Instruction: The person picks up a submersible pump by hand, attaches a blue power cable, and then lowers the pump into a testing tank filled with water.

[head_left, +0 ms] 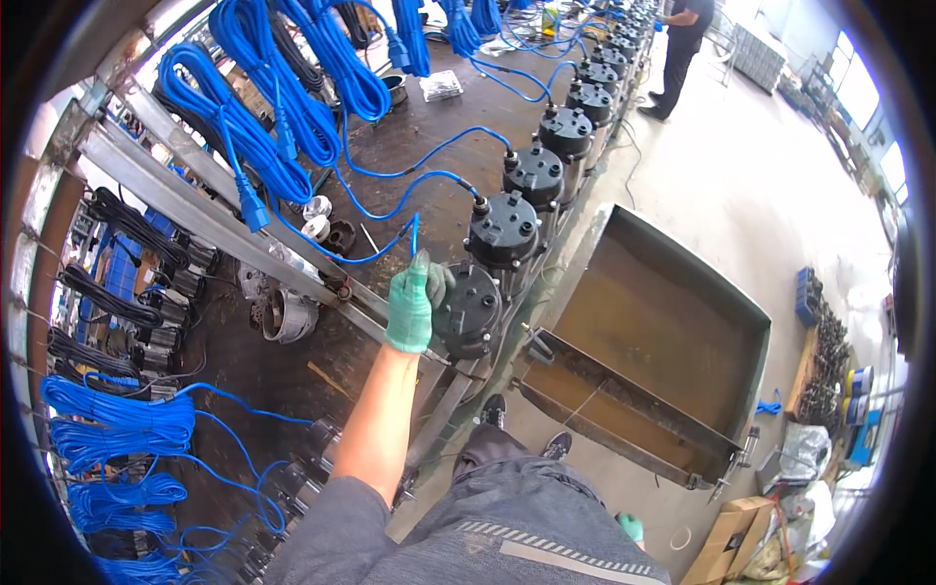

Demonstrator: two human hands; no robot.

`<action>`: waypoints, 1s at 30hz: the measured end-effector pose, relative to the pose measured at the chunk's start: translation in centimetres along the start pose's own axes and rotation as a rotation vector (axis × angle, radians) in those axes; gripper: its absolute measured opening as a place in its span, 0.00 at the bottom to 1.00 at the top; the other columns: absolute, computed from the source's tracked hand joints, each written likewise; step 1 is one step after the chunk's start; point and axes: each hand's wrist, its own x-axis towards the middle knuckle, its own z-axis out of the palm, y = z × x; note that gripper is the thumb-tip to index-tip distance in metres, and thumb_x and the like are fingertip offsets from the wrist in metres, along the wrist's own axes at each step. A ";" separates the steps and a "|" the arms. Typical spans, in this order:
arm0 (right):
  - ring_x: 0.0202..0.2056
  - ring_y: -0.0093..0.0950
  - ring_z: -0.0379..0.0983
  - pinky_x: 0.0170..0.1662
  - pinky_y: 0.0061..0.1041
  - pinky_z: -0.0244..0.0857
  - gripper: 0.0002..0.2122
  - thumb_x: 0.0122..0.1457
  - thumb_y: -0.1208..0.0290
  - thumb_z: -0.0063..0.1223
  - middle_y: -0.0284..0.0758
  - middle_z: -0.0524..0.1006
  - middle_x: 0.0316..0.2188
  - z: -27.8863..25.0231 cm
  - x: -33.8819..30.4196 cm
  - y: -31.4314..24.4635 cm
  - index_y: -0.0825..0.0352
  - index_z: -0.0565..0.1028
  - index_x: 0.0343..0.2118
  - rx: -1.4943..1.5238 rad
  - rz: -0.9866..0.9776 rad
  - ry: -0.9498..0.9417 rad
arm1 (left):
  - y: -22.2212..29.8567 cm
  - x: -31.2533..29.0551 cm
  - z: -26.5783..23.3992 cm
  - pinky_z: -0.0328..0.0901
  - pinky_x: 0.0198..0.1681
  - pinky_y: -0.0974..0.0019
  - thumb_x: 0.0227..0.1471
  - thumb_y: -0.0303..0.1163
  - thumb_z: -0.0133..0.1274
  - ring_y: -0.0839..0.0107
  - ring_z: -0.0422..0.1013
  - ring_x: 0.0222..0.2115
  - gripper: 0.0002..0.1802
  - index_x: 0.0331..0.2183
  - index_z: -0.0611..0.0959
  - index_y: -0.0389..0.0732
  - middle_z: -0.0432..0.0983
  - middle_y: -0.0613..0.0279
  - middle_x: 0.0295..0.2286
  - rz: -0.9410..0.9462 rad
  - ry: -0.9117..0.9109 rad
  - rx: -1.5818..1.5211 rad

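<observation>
Dark, worn tabletop (429, 132) fills the left of a bright workshop, beside a pale floor (702, 175). Closest to the action, the left hand (412, 304), in a green glove with grey-coated fingertips, has its fingers curled together and its thumb upright, pinched on a blue cable (415, 237) that drops into the grip from above. Just beside it, to the right, sits a round black cover (475, 312) with raised knobs; whether the fingertips touch its edge cannot be told. Any marking on its top is too small to read. Beyond it a row of similar black housings (504, 230) runs into the distance, several joined to blue leads at their tops. Blue coils (317, 146) hang from a metal frame at upper left, and another blue bundle (122, 426) lies lower left. Low by the person's right side is the right hand (631, 526), also green-gloved and partly hidden, its finger state impossible to tell. A broad metal tub (690, 260) stands on the floor to the right, a cardboard box (726, 541) lies at lower right, and another person (682, 49) in dark clothes stands far off near the row.
</observation>
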 end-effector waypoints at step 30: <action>0.45 0.41 0.74 0.50 0.34 0.66 0.20 0.69 0.57 0.43 0.51 0.78 0.44 2.5 2.2 -20.8 0.73 0.72 0.49 0.027 -0.590 0.444 | -6.3 -18.8 19.3 0.62 0.48 0.60 0.68 0.49 0.44 0.68 0.65 0.28 0.26 0.20 0.68 0.44 0.66 0.65 0.22 -0.641 -0.373 -0.284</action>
